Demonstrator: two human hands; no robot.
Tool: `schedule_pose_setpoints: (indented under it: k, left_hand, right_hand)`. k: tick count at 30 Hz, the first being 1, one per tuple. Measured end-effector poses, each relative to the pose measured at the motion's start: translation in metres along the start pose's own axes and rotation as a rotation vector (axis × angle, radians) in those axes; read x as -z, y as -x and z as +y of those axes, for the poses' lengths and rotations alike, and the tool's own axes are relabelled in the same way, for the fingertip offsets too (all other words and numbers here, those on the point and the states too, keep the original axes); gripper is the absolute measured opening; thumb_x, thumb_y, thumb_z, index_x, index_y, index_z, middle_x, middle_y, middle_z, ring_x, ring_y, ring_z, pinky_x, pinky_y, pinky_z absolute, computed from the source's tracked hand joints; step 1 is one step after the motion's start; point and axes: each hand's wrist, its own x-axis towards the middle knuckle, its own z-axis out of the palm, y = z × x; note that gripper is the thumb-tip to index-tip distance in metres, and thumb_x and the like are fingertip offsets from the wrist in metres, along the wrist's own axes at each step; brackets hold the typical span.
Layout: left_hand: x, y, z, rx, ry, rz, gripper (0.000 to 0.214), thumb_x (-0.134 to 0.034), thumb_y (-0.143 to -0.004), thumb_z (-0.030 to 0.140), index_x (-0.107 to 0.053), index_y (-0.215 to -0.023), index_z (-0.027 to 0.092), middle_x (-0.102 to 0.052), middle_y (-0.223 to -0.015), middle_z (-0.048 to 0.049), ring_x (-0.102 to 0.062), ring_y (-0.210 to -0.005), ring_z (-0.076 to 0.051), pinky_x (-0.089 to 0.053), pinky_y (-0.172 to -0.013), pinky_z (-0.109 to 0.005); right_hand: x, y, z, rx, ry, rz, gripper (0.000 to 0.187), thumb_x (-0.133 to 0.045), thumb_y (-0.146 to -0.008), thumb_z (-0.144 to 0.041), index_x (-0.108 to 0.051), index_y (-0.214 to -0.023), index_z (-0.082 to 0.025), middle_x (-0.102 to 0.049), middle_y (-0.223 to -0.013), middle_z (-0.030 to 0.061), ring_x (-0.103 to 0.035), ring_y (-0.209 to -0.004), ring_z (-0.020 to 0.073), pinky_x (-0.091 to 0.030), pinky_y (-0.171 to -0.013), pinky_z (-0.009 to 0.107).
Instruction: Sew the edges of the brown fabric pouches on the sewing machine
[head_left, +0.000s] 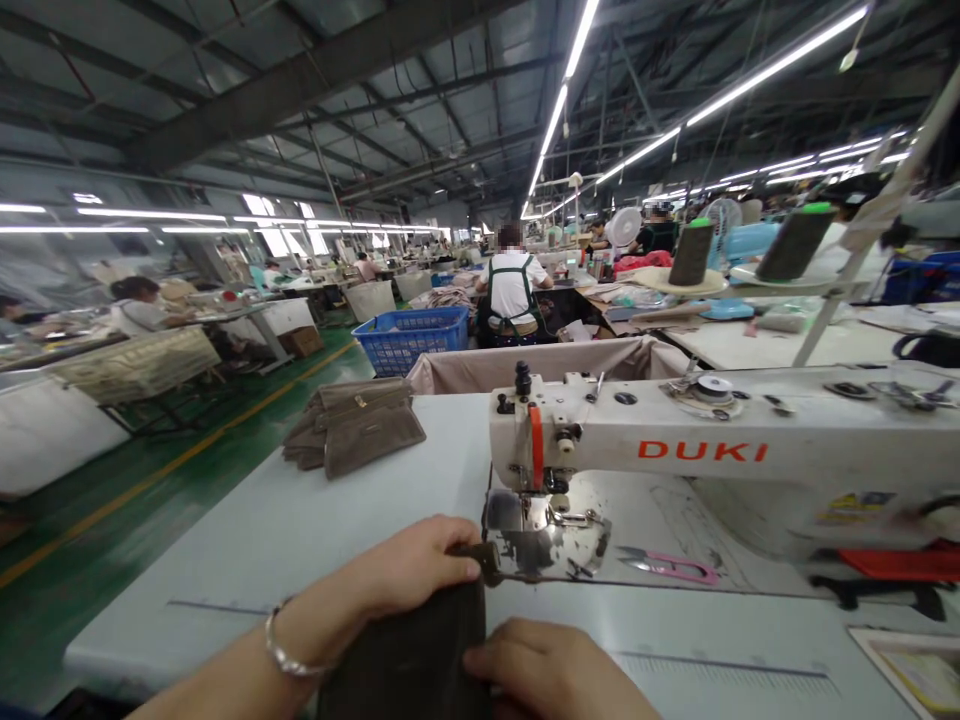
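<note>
A dark brown fabric piece (416, 650) hangs at the front edge of the sewing machine table, between my two hands. My left hand (412, 565), with a silver bracelet at the wrist, pinches a short dark strip (480, 553) at the piece's upper end. On the right edge of the fabric, my right hand (555, 665) is closed, thumb and fingers gripping it. Just beyond the strip is the needle plate (540, 545) of a white sewing machine (637, 440). The fabric's lower part is cut off by the frame.
Pink-handled thread snips (671, 566) lie right of the needle plate. Stacked brown fabric pieces (360, 425) rest at the table's far left. Behind the table are a cloth-lined bin (540, 368), a blue basket (412, 335) and a seated person (514, 285). Thread cones (691, 252) stand at right.
</note>
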Motion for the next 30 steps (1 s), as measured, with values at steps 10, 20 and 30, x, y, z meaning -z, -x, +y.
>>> schedule_pose_setpoints:
  k: [10,20,30]
  left_hand:
    - [-0.037,-0.115,-0.025,-0.109,-0.371,0.465,0.014,-0.057,-0.091,0.019,-0.068,-0.100,0.017,-0.065,-0.107,-0.0129,-0.056,-0.108,-0.030,-0.043,-0.095,-0.042]
    - [-0.059,-0.068,-0.032,-0.381,-0.409,0.351,0.035,-0.058,-0.091,0.006,-0.058,-0.123,0.019,-0.060,-0.121,-0.0051,-0.054,-0.115,-0.021,-0.045,-0.105,-0.037]
    - [-0.061,-0.064,-0.026,-0.474,-0.406,0.368,0.036,-0.056,-0.090,0.004,-0.056,-0.124,0.017,-0.061,-0.125,-0.0068,-0.055,-0.117,-0.023,-0.048,-0.105,-0.041]
  right_hand:
    - [0.025,-0.030,0.065,-0.069,0.514,-0.009,0.008,-0.059,-0.088,-0.009,-0.065,-0.089,-0.015,-0.066,-0.093,0.0075,-0.059,-0.093,0.0233,-0.048,-0.087,0.037]
    - [0.009,-0.001,0.077,-0.058,0.426,0.065,0.019,-0.058,-0.090,-0.010,-0.065,-0.106,-0.015,-0.068,-0.107,0.0067,-0.058,-0.106,0.0207,-0.045,-0.099,0.035]
    - [0.015,0.003,0.072,0.019,0.301,0.225,0.022,-0.053,-0.084,-0.004,-0.064,-0.100,-0.014,-0.069,-0.098,0.0067,-0.062,-0.096,0.0203,-0.050,-0.090,0.035]
